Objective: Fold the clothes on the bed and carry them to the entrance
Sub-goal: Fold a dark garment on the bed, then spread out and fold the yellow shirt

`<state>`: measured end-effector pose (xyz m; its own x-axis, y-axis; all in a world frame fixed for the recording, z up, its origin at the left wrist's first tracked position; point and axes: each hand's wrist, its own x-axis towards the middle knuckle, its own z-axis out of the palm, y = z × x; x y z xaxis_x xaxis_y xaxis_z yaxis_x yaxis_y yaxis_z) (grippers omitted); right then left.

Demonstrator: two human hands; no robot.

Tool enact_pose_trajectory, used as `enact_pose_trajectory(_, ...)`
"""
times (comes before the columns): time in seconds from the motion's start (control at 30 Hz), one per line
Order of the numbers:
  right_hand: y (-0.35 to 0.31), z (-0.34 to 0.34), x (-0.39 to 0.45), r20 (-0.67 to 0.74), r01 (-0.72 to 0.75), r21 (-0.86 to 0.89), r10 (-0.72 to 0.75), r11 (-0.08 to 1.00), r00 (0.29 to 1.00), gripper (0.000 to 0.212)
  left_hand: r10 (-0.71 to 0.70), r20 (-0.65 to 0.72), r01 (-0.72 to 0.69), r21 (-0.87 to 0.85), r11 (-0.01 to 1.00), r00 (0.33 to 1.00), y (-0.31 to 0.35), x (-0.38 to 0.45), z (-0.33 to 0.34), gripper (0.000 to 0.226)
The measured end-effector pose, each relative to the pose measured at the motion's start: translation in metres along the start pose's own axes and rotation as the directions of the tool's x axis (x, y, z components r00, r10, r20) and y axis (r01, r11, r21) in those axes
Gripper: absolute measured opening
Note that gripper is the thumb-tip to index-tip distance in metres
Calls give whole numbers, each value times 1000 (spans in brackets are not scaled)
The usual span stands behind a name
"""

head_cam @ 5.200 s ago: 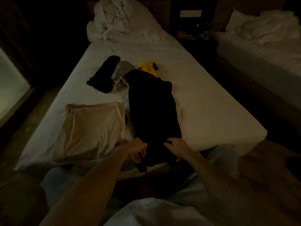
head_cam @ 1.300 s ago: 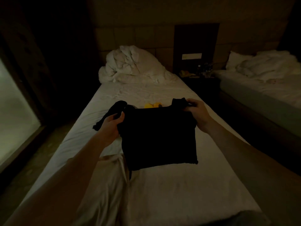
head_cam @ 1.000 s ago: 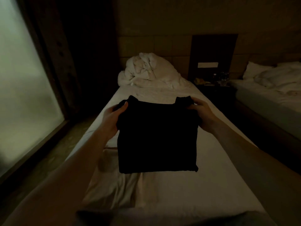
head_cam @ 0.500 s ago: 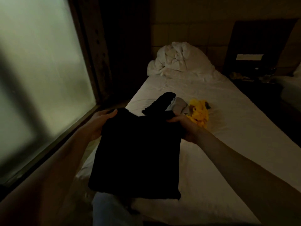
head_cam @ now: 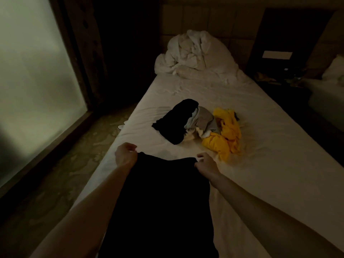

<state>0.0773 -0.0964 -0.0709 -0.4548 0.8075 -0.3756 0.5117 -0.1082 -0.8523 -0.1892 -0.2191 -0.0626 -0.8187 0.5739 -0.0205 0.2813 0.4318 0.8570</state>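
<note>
The black garment, which 1 second ago hung in the air as a folded panel, now lies spread along the near end of the bed, its far edge pulled straight between the 2 hands. The view has also swung from the window side back over the mattress. Judged from this, the garment has been laid down for a further fold or for smoothing, so the folding step on item 1 is not yet finished and carrying has not begun.

Left hand: the grip is clenched on the far left corner of the black garment, fingers curled over the edge. Right hand: the grip is pinched shut on the far right corner. Both hands rest at bed level (the fabric between them looks taut).

Just beyond the right grip lies the yellow garment. Further ahead, between both grips, lie a grey garment and a second dark garment, touching one another in 1 loose heap. All 3 appear unfolded. A bundled white duvet sits well beyond, at the head of the bed.
</note>
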Motion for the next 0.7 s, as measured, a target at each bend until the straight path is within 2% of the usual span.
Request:
enact_pose_trajectory(0.07,5,6,-3,-68,203,-345,-241,916,968,44,158,-67,-147,155,977,985,1,-9,10,33)
enact_pose_trajectory(0.13,8,20,-10,10,363,-604,-449,709,894,51,416,-18,-392,296,871,909,-3,-25,24,27)
enact_pose_trajectory(0.2,13,37,-11,196,468,-733,-505,494,841,55,584,166,-600,360,715,795,-10,-43,42,23)
enact_pose_trajectory(0.23,19,43,-9,263,486,-772,-489,411,832,59,605,298,-670,423,610,738,-15,-51,51,36)
enact_pose_trajectory(0.3,34,50,-6,316,470,-820,-426,327,848,74,515,544,-746,548,379,662,-28,-61,64,70)
enact_pose_trajectory(0.33,42,49,-3,309,444,-833,-388,331,869,82,455,608,-757,565,329,651,-34,-61,68,81)
enact_pose_trajectory(0.37,50,47,0,291,414,-841,-355,348,888,86,411,634,-755,570,324,655,-40,-58,69,89)
enact_pose_trajectory(0.43,61,41,5,257,373,-844,-320,385,912,83,373,639,-740,576,347,672,-45,-51,70,102)
enact_pose_trajectory(0.53,65,29,13,253,360,-828,-287,429,924,82,343,621,-709,623,330,705,-40,-38,78,116)
enact_pose_trajectory(0.6,64,16,22,225,342,-816,-290,466,930,84,336,609,-695,638,332,719,-30,-26,83,117)
enact_pose_trajectory(0.7,62,-14,39,142,302,-787,-318,537,937,77,380,613,-720,624,305,693,-9,-8,93,101)
